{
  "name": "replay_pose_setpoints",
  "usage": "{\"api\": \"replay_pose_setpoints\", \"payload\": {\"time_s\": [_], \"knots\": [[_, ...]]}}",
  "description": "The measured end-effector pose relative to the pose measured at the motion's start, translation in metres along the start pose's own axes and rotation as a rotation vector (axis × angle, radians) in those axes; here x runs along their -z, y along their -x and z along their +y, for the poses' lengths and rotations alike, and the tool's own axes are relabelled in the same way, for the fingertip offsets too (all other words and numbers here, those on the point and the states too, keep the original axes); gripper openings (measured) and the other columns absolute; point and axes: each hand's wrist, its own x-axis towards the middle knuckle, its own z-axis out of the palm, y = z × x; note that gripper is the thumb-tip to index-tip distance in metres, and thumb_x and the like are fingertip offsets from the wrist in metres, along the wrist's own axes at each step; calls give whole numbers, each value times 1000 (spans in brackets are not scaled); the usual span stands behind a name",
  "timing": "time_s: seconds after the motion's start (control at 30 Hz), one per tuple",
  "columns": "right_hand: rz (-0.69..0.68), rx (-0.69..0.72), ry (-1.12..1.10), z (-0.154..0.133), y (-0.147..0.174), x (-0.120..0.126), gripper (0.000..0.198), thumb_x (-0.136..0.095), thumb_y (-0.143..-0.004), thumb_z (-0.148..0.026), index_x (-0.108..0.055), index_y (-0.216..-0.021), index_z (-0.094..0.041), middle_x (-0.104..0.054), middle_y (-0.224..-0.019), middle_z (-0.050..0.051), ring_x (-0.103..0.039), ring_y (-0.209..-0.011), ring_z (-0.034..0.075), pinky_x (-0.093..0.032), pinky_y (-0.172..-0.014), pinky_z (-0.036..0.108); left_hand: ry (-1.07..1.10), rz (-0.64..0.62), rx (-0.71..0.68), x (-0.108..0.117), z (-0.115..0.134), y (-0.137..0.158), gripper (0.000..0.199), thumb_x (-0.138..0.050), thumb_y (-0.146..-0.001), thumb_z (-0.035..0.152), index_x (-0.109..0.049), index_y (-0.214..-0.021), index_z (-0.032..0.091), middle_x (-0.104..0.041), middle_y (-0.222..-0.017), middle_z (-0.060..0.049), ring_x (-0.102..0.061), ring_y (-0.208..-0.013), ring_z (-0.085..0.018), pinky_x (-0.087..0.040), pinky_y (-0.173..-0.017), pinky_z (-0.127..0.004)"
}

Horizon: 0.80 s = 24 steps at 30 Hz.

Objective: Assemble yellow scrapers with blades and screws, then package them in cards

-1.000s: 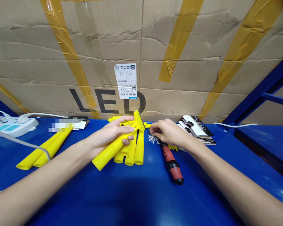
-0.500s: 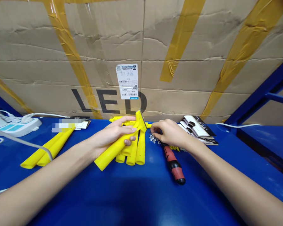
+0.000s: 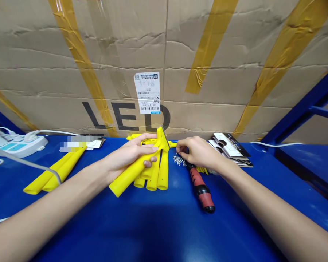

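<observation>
My left hand [image 3: 133, 154] is closed round the hollow handle of a yellow plastic scraper [image 3: 131, 174], whose head with a dark blade edge points up and away. Behind and under it lie several more yellow scrapers [image 3: 163, 176], open handle ends toward me. My right hand [image 3: 194, 151] has its fingertips pinched together just above a small heap of silver screws [image 3: 178, 160]; whatever is between them is too small to make out. Below that hand a screwdriver [image 3: 202, 193] with a red and black handle lies on the blue table, its tip hidden.
Two yellow scrapers [image 3: 57, 169] with cards lie at left, near a white power strip [image 3: 19, 143] and its cables. Folded black and white cards [image 3: 231, 149] are stacked at right. A large cardboard box [image 3: 120, 43] stands behind the blue table [image 3: 112, 225].
My right hand has lifted very slightly and shifted a little to the right from the screws. My left hand keeps the scraper in nearly the same place.
</observation>
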Motion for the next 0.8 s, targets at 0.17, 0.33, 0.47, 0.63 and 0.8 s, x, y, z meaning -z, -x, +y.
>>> {"api": "replay_pose_setpoints", "payload": {"time_s": [0.17, 0.33, 0.47, 0.63, 0.8], "knots": [[13, -14, 6, -2, -1, 1, 12, -61, -83, -14, -70, -87, -20, -77, -88, 3, -67, -78, 18, -42, -69, 29, -2, -16, -10, 1, -2, -1, 38, -58, -90, 4, -49, -122, 22, -59, -66, -2, -52, -49, -8, -40, -46, -14], [47, -84, 46, -5, -3, -8, 13, -60, -86, -19, -72, -92, -19, -76, -87, 7, -67, -78, 20, -42, -66, 29, -2, 7, -16, 1, 1, -1, 39, -57, -89, 3, -49, -123, 21, -60, -70, -1, -51, -48, -7, -40, -46, -14], [26, -42, 92, -5, -3, -10, 26, -57, -86, -13, -77, -100, -20, -74, -91, 10, -65, -86, 24, -42, -70, 31, 16, 37, -10, -2, 4, 1, 38, -56, -89, 2, -50, -122, 21, -59, -72, -1, -50, -46, -6, -39, -45, -15], [-34, 48, 195, -8, 0, -1, 32, -52, -87, -11, -77, -106, -19, -72, -96, 12, -61, -97, 26, -42, -72, 32, 30, 43, -13, -1, 4, 2, 40, -59, -88, 2, -51, -122, 21, -60, -73, -1, -51, -46, -6, -40, -45, -15], [-39, 39, 283, -7, 1, 6, 27, -52, -85, -9, -77, -93, -15, -70, -92, 13, -60, -94, 27, -40, -67, 34, 60, 28, -22, 2, 2, 1, 44, -61, -87, 2, -52, -127, 20, -61, -81, -4, -54, -51, -6, -41, -47, -15]]}}
